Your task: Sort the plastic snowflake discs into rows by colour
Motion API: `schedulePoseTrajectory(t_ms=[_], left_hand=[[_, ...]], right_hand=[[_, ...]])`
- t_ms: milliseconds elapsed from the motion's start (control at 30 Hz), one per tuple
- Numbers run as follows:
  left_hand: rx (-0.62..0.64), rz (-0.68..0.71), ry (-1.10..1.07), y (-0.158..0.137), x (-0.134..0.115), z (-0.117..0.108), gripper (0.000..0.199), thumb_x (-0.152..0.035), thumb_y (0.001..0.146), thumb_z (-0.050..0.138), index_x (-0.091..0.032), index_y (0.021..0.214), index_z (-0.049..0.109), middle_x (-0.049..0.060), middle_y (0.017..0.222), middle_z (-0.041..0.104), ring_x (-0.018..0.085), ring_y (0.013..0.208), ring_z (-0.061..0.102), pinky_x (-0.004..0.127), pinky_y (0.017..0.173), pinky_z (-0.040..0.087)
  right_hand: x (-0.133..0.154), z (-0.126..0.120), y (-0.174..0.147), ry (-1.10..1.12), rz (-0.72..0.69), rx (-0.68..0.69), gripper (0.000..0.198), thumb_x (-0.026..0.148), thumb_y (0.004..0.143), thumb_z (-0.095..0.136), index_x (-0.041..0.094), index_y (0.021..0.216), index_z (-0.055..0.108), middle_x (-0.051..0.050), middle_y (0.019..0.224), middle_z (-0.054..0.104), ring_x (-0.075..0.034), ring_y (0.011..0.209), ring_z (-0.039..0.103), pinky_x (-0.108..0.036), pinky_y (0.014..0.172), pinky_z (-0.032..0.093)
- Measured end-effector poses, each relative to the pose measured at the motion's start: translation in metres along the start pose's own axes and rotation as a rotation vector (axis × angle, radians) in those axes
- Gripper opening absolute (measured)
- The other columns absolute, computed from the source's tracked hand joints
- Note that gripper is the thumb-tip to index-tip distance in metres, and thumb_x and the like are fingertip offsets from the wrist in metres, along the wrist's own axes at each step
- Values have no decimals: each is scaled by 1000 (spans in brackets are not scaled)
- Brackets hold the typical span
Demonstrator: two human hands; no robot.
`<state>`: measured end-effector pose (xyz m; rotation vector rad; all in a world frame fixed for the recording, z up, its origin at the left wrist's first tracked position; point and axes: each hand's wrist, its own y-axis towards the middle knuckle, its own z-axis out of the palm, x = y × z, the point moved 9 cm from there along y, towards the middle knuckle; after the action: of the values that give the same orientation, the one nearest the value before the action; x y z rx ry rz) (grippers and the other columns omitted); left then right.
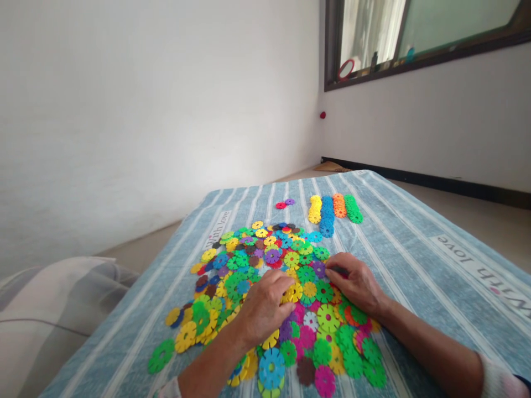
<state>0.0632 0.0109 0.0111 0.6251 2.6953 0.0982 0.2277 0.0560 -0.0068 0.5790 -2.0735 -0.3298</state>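
Observation:
A wide heap of plastic notched building discs in many colours lies in front of me. My left hand is over the middle of the heap, thumb and fingers closed on yellow notched discs; how many is unclear. At the right side of the heap, my right hand has its fingertips pinched at the edge of a purple notched disc. Its palm side is hidden. Beyond the heap lie overlapping rows of discs sorted by colour: yellow, blue, orange and green.
A red disc and a purple disc lie left of the rows. Everything rests on a blue-and-white striped cloth. A white wall stands behind, a window at upper right, and a pale checked fabric at left.

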Motion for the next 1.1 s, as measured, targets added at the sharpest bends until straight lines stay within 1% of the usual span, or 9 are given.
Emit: schedulePoseTrajectory(t_ms=[133,233,300,400,567,667,800,967,1100], left_hand=[[-4,-24,11,-2,6,1,26,-18,70,68,-20,95,63,5,97,61,22,95,55,33,84,45],[-6,-14,12,-3,8,0,28,-18,70,68,-19,98,63,5,98,62,22,96,55,33,85,44],[-10,2,8,-4,8,0,30,-17,70,67,-19,99,62,5,100,62,22,97,54,33,87,44],[-16,20,8,-5,8,0,32,-17,69,67,-19,101,62,5,101,63,22,98,54,33,87,44],[-39,27,17,-5,7,2,28,-17,70,65,-19,98,63,5,95,63,22,94,55,32,83,45],[-93,51,5,-5,6,-2,29,-15,70,64,-20,99,63,5,95,64,21,94,56,33,84,45],[-142,52,-25,-5,2,-4,28,-16,70,64,-21,98,63,4,96,64,22,94,56,34,85,46],[-109,67,-26,-3,-7,2,25,-18,70,66,-20,95,62,5,97,64,22,94,55,33,83,45],[-93,79,-26,-3,-10,5,22,-17,72,64,-20,93,62,4,96,64,22,94,54,33,83,45]], right_hand=[[28,11,-6,-128,-215,48,15,28,82,58,19,91,66,-9,98,65,-22,96,56,-39,86,44],[41,24,-10,-228,-297,109,20,32,80,61,20,95,67,-10,108,62,-25,103,54,-44,90,41],[46,32,-13,-280,-321,160,21,34,81,61,20,94,67,-11,111,62,-26,106,53,-46,92,40],[51,38,-16,-301,-344,203,18,32,83,59,20,94,67,-11,108,63,-26,106,53,-46,92,40],[51,35,-16,-219,-345,151,14,28,82,60,20,92,65,-10,102,64,-24,100,56,-42,88,43],[48,30,-16,-117,-324,115,13,26,81,60,20,92,64,-9,99,65,-22,95,58,-38,85,45],[42,29,-14,4,-243,133,7,21,80,59,20,86,63,-6,92,66,-20,88,59,-34,81,46],[22,22,-8,113,-4,125,5,21,77,59,19,75,64,-2,76,66,-17,75,59,-30,72,46],[0,12,-3,308,192,81,13,30,75,64,18,72,65,0,68,64,-14,65,57,-26,62,45]])
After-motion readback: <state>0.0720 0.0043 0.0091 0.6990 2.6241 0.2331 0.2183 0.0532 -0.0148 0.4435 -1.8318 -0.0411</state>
